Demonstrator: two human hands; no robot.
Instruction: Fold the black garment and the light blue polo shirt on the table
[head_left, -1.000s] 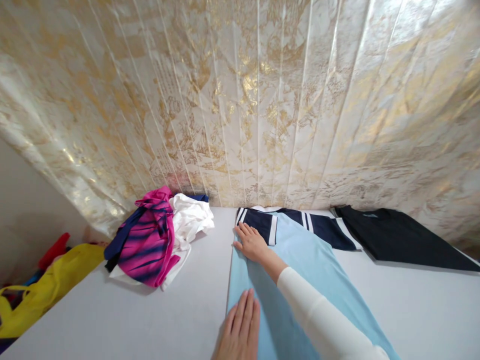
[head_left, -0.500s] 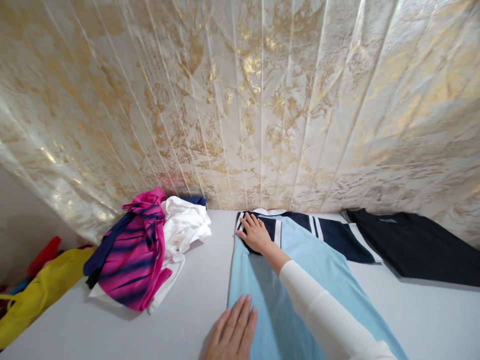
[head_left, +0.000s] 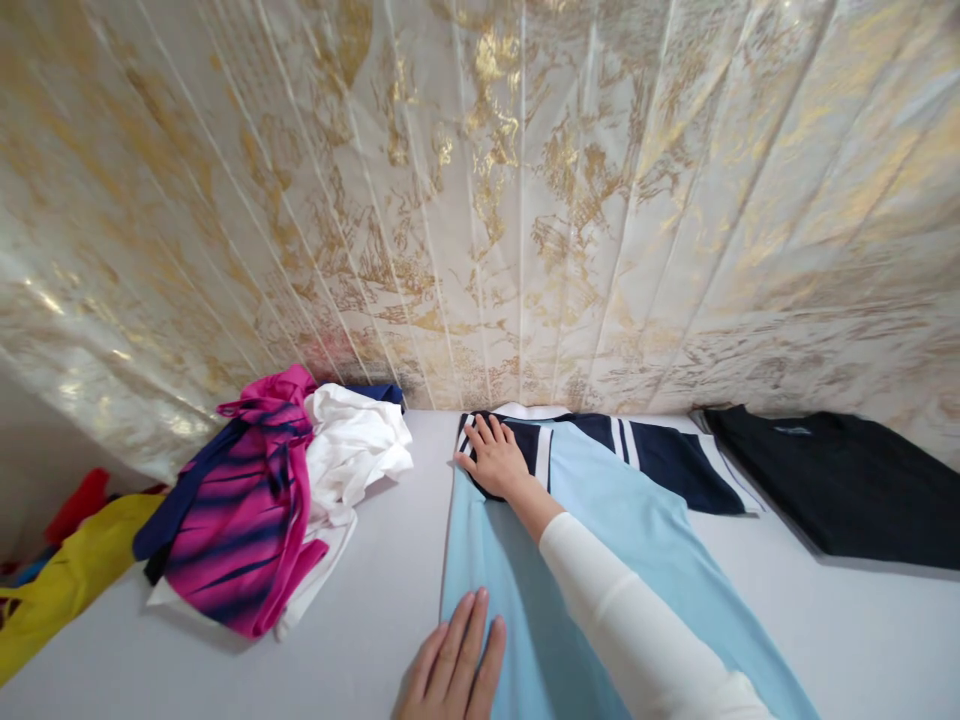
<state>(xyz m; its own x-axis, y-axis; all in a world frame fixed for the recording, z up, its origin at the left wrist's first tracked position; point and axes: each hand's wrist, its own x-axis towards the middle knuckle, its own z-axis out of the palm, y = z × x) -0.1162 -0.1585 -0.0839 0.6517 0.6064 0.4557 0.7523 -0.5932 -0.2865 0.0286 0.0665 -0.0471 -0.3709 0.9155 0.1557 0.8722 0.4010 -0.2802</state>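
Note:
A light blue shirt [head_left: 622, 530] with navy sleeves and white stripes lies in front of me, its left side folded inward. My right hand [head_left: 496, 458] rests flat with fingers spread on the folded navy sleeve [head_left: 531, 448] near the shirt's far left corner. Its white-sleeved forearm crosses over the light blue cloth. At the bottom of the view my left hand [head_left: 454, 665] lies with fingers stretched out over the shirt's left edge, partly on the table. The wrist of that hand is out of frame. The shirt's lower end is cut off by the frame.
Left of the shirt is a heap with a pink and navy garment [head_left: 240, 520] and a crumpled white garment [head_left: 352, 440]. Yellow clothing [head_left: 82, 570] lies lower at the far left. To the right is a folded black T-shirt [head_left: 840, 485]. A gold-patterned curtain [head_left: 480, 220] hangs behind the white table [head_left: 390, 560].
My view has tilted up slightly and shifted, so things appear moved a little leftward. Both hands keep nearly the same places on the shirt.

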